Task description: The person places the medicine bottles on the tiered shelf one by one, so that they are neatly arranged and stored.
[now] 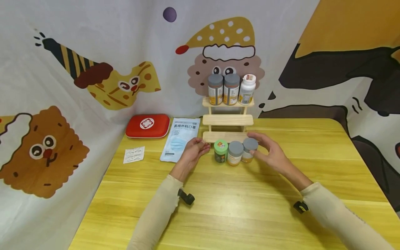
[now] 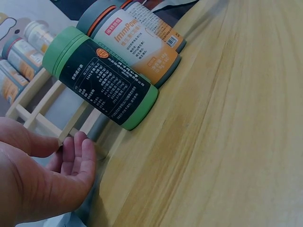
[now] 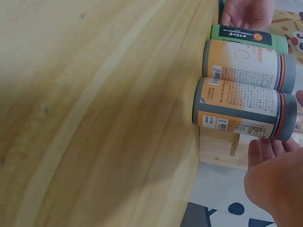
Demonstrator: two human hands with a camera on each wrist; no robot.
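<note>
Three bottles stand side by side in front of a stepped wooden rack (image 1: 227,120): a green-lidded bottle (image 1: 221,151), a grey-lidded bottle (image 1: 235,153) in the middle and another grey-lidded bottle (image 1: 249,150) at the right. My right hand (image 1: 271,152) grips that rightmost bottle by its lid, the thumb in front and fingers behind. With thumb and fingertips, my left hand (image 1: 194,152) holds the left end of the rack's lowest step. In the left wrist view, the green-lidded bottle (image 2: 100,78) stands apart from the left hand (image 2: 52,179).
On the rack's top step are two grey-lidded bottles (image 1: 215,89) and a white bottle (image 1: 247,89). Left of the rack lie a mask packet (image 1: 180,137), a red first-aid case (image 1: 148,126) and a small white packet (image 1: 134,155). A printed cloth (image 1: 175,52) hangs behind the table.
</note>
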